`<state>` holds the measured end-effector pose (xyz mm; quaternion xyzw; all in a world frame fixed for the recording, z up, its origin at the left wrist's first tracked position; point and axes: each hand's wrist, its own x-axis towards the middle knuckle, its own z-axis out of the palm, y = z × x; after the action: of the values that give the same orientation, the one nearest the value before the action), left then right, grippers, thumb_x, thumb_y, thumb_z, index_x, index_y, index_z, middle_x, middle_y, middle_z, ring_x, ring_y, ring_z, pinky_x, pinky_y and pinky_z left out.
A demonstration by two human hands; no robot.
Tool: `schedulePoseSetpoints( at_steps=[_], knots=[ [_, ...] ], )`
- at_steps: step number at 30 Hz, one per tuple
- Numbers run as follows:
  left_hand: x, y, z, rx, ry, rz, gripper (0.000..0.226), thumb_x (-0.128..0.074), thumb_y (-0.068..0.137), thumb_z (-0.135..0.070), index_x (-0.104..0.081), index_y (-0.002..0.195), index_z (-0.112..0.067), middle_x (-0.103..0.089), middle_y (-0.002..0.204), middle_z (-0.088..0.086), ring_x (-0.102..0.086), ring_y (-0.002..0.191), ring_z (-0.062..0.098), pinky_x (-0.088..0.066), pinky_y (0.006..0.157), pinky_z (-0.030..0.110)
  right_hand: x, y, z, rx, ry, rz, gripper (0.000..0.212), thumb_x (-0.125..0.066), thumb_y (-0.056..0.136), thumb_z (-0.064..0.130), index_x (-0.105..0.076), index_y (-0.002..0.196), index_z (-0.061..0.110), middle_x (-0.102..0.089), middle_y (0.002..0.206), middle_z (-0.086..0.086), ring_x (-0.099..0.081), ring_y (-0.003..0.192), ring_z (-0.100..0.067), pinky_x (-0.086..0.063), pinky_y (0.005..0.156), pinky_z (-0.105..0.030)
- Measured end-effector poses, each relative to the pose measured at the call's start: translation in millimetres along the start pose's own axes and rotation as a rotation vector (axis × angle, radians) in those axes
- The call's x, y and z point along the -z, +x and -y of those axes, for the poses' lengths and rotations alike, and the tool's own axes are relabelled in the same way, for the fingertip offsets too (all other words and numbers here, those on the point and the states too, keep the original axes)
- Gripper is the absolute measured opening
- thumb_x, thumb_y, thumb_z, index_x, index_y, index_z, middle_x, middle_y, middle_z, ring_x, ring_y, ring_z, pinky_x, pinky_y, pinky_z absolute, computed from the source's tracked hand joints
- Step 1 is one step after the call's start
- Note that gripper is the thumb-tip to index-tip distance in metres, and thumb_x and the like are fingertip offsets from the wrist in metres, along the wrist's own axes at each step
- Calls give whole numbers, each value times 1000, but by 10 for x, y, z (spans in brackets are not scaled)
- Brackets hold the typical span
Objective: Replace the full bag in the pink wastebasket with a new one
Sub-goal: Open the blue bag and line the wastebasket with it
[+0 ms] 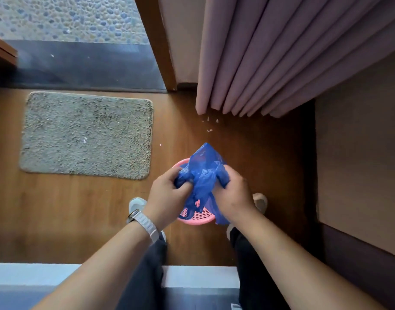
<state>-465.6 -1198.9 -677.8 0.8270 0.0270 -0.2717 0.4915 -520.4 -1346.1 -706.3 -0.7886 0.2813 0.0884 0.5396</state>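
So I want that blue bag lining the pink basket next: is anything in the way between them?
Nothing visible. Both hands, left hand and right hand, hold the blue bag directly above the pink wastebasket, whose perforated inside looks bare.

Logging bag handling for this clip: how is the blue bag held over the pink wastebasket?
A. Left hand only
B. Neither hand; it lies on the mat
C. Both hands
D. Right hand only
C: the left hand and the right hand both clutch the blue bag above the pink wastebasket.
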Motion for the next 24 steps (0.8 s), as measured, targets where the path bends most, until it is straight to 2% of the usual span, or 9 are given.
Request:
schedulePoseSetpoints(
  at_steps=[3,8,12,15,17,19,22,24],
  knots=[
    [-110,130,468,-24,24,-5,33,-61,80,-8,-40,57,-20,-37,46,-11,-31,48,6,-27,46,16,-219,126,-397,22,55,15,13,-60,84,28,-55,77,19,-62,74,-5,-60,72,-30,-50,62,-54],
    [-242,120,1029,-87,46,2,27,-61,82,-7,-48,61,-19,-43,47,-13,-35,47,5,-32,48,17,-436,128,-852,142,72,53,18,-60,89,31,-56,78,16,-61,76,-9,-59,73,-34,-50,61,-55],
    [-296,-108,1285,-148,15,-12,16,-59,78,-14,-50,65,-16,-43,48,-12,-36,49,9,-33,49,25,-491,-87,-1054,211,65,42,20,-61,87,32,-55,76,17,-60,74,-13,-57,70,-35,-49,59,-54],
    [-309,-330,1353,-189,0,-16,10,-58,74,-18,-53,69,-10,-44,52,-11,-38,51,11,-34,51,27,-464,-280,-1137,257,61,17,20,-61,86,33,-55,76,16,-60,73,-13,-53,65,-30,-49,61,-52],
    [-309,-442,1375,-217,2,-34,16,-57,72,-20,-56,75,-4,-46,56,-6,-38,53,11,-35,51,25,-434,-367,-1163,279,44,4,18,-63,86,29,-55,76,18,-59,67,-6,-49,62,-20,-48,60,-46],
    [-311,-495,1394,-231,-5,-46,17,-58,73,-18,-52,71,-3,-43,54,-7,-35,52,10,-32,48,22,-412,-396,-1209,283,57,13,18,-64,87,28,-55,76,18,-56,64,-1,-46,61,-12,-47,58,-45],
    [-330,-459,1418,-235,5,-61,22,-60,77,-12,-43,63,-9,-36,49,-12,-30,49,7,-28,46,19,-395,-338,-1302,273,99,57,25,-65,86,33,-53,75,14,-52,64,-3,-43,63,-14,-44,55,-45],
    [-354,-353,1444,-226,-1,-69,23,-61,78,-13,-44,64,-6,-35,51,-12,-31,49,7,-28,46,18,-398,-247,-1340,264,99,76,29,-66,87,33,-52,74,12,-50,64,-11,-41,62,-15,-40,55,-38]
  ],
)
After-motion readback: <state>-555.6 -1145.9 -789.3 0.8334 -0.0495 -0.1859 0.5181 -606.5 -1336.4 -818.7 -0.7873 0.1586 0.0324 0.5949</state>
